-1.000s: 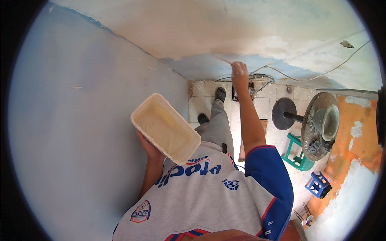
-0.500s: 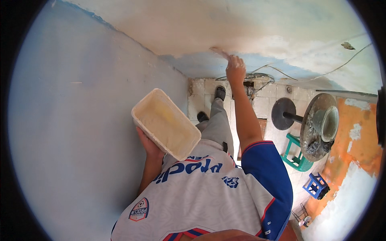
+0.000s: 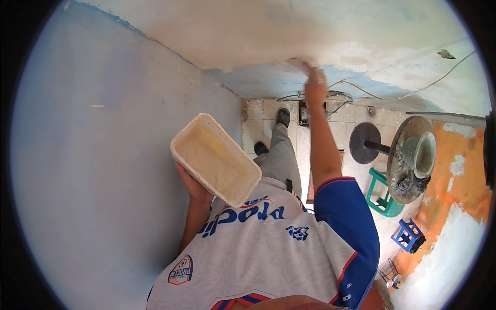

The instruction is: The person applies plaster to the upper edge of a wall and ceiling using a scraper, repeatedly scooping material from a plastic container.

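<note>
My left hand (image 3: 188, 181) grips a rectangular off-white plastic container (image 3: 216, 157) with pale paste inside, held in front of my shirt. High in the view, my raised right hand (image 3: 315, 88), blurred by motion, holds a flat scraper (image 3: 297, 64) against or very near the wall (image 3: 258, 41), whose upper part is beige-white with a patchy pale blue band lower down. I cannot tell whether the blade touches it.
A pale blue wall (image 3: 103, 170) fills my left side. At the right are a round table (image 3: 400, 188) with a bucket (image 3: 426, 155), a green stool (image 3: 392, 206), a blue stool (image 3: 405, 237) and a patchy orange wall (image 3: 454, 175). Wires (image 3: 382, 98) hang above the tiled floor (image 3: 341, 129).
My right hand with the scraper rose up and left along the wall, then moved right again. The container in my left hand has shifted only slightly.
</note>
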Tool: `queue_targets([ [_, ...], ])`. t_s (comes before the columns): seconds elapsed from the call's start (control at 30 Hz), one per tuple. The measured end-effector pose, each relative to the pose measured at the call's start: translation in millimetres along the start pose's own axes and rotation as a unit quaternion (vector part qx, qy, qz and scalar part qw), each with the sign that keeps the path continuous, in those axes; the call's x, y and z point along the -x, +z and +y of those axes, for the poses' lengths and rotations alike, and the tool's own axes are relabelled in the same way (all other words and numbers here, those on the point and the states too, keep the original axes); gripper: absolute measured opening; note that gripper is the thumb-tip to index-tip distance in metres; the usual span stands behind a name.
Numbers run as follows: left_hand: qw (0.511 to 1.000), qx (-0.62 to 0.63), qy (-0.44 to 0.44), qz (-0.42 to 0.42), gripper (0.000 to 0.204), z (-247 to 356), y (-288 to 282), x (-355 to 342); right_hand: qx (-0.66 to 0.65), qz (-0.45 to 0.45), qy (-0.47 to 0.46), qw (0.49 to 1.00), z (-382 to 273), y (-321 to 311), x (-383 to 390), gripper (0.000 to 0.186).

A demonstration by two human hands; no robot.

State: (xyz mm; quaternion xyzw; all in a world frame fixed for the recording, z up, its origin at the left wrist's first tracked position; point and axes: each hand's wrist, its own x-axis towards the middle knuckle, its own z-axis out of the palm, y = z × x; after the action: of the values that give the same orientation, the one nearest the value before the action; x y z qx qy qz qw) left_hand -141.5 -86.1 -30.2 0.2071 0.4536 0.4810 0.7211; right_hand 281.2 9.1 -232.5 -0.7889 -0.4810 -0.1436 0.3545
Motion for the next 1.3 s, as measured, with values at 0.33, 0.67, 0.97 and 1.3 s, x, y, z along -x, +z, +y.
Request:
queue_targets([
  [0.33,0.998,0.056,-0.006,-0.013,0.076,-7.7,-29.6,5.8,-0.128,-0.074,-0.043,0.988,-32.6,-9.2,12.7,0.026],
  [0.67,1.0,0.018,0.019,-0.001,0.075,-2.9,-26.3,8.3,-0.117,-0.052,-0.074,0.989,15.5,-33.8,20.7,0.03],
  [0.97,0.999,0.026,0.013,-0.017,0.076,-6.9,-27.0,7.6,0.029,0.012,0.082,0.996,23.5,-34.0,25.7,0.021],
  [1.3,1.0,-0.019,-0.003,0.005,0.077,-8.3,-8.6,8.6,-0.01,-0.009,0.011,1.0,10.6,11.8,-0.3,0.04],
])
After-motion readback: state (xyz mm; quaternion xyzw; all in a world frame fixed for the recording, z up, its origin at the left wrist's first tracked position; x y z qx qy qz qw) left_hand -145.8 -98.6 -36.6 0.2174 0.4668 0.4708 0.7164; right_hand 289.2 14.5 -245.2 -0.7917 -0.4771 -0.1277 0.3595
